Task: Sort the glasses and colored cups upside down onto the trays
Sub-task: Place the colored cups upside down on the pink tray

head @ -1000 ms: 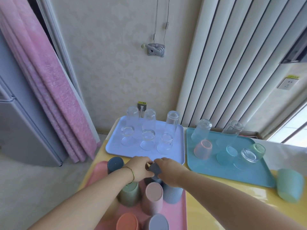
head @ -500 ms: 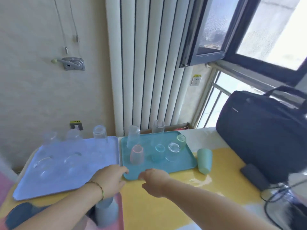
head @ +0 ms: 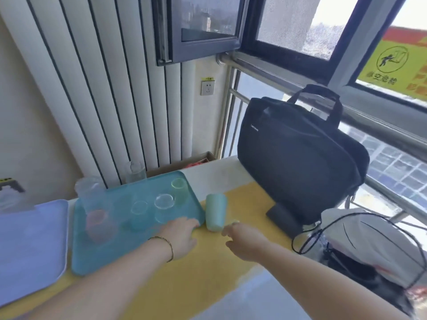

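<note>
A black bag (head: 300,162) stands on the worktop (head: 196,273) to the right, and 2 trays lie to the left: one lavender (head: 30,239), one teal (head: 115,250) holding blurred glasses. The plain mint cup (head: 215,212) stands just beside the teal tray's right edge. The left hand (head: 182,234) lies flat on that tray's corner. The right hand (head: 245,241) is loosely spread and empty near the cup.

A black laptop bag (head: 300,162) stands by the window, and small white lettering near its upper left corner reads "Lenovo". A yellow sign (head: 397,65) with a red band on top is stuck to the upper right window pane (head: 413,12). It is seen from behind, so its dark Chinese characters run mirrored beneath a circled pictogram of a figure. A small yellow label (head: 209,78) sits above the white wall socket (head: 208,88), its print too small to read. At the far left, a yellow-topped wall label (head: 8,183) is blurred.
</note>
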